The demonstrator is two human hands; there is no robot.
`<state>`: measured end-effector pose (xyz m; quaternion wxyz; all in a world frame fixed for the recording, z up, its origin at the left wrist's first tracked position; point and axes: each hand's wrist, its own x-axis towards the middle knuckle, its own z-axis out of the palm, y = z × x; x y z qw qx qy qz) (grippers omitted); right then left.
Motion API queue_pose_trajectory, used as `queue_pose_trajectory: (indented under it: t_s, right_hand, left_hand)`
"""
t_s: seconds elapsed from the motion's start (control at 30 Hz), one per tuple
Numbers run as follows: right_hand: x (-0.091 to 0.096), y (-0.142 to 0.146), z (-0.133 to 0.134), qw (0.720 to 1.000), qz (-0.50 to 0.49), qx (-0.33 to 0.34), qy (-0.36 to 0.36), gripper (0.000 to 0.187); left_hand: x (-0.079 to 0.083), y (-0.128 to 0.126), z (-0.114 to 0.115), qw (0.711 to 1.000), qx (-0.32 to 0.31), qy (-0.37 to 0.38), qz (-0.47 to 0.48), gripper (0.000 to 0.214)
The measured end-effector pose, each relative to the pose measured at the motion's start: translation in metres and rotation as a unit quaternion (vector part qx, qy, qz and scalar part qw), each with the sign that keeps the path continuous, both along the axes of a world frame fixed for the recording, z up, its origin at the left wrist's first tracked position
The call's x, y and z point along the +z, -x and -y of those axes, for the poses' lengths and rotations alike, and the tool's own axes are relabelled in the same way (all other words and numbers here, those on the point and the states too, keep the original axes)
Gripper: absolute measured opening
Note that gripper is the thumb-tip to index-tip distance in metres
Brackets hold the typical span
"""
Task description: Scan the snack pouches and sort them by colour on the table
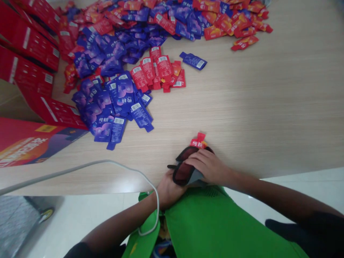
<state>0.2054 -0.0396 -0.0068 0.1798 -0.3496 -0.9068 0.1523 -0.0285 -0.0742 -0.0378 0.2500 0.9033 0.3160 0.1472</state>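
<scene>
At the table's front edge, both hands are on a black-edged item with dark red, lens-like panels (184, 173) that looks like sunglasses; its exact kind is unclear. My right hand (209, 165) lies over it from the right, fingers curled on its top. From below and left, my left hand (172, 190) holds it, with the fingers mostly hidden beneath. Some grey material shows between the hands. Just beyond the item lies a small red sachet (198, 141), partly covered by it.
Blue sachets (118, 96) and red sachets (158, 70) lie heaped across the far left and back. One blue sachet (193, 61) lies apart. Red boxes (32, 75) line the left side. A pale cable (107, 162) crosses the front and passes over my left forearm.
</scene>
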Motion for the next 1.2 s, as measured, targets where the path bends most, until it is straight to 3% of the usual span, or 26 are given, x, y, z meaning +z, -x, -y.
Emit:
queue_pose_trajectory:
  t_s: [0.1, 0.2, 0.33, 0.47, 0.57, 0.67, 0.77, 0.87, 0.97, 1.1, 1.2]
  right_hand:
    - [-0.013, -0.005, -0.015, 0.998, 0.042, -0.036, 0.032, 0.038]
    - [-0.014, -0.017, -0.04, 0.996, 0.057, -0.067, 0.018, 0.044]
    - [-0.008, -0.029, -0.07, 0.992, 0.081, -0.092, -0.013, 0.045]
    - [0.011, -0.043, -0.093, 0.98, 0.061, -0.177, -0.073, 0.046]
    - [0.031, -0.045, -0.082, 0.966, -0.047, -0.23, -0.106, 0.05]
    - [0.036, -0.028, -0.044, 0.981, -0.081, -0.164, -0.069, 0.046]
    - [0.02, -0.005, -0.008, 0.999, -0.014, -0.032, -0.003, 0.038]
    - [-0.002, 0.002, -0.004, 0.999, 0.028, -0.01, 0.025, 0.036]
    - [-0.013, -0.011, -0.033, 0.996, 0.046, -0.07, 0.006, 0.04]
    - [-0.011, -0.043, -0.08, 0.984, 0.06, -0.167, -0.023, 0.047]
    - [-0.005, -0.069, -0.092, 0.962, -0.014, -0.266, -0.051, 0.048]
  left_hand:
    - [0.001, 0.002, 0.0, 0.996, -0.056, -0.061, -0.028, 0.04]
    - [0.003, 0.003, -0.002, 0.99, -0.077, -0.109, -0.036, 0.047]
    - [0.003, 0.003, -0.002, 0.991, -0.068, -0.111, -0.03, 0.043]
    - [0.003, 0.002, -0.001, 0.991, -0.057, -0.116, -0.025, 0.04]
    - [0.005, 0.0, -0.002, 0.991, -0.056, -0.121, -0.024, 0.039]
    - [0.008, -0.002, -0.003, 0.991, -0.048, -0.12, -0.029, 0.037]
    - [0.008, -0.004, -0.003, 0.992, -0.027, -0.11, -0.048, 0.038]
    - [0.007, -0.003, -0.002, 0.993, -0.029, -0.107, -0.044, 0.032]
    - [0.008, -0.001, -0.001, 0.992, -0.047, -0.113, -0.029, 0.038]
    - [0.016, -0.004, -0.006, 0.992, -0.04, -0.115, -0.021, 0.036]
    - [0.028, -0.013, -0.018, 0.994, -0.004, -0.108, 0.019, 0.029]
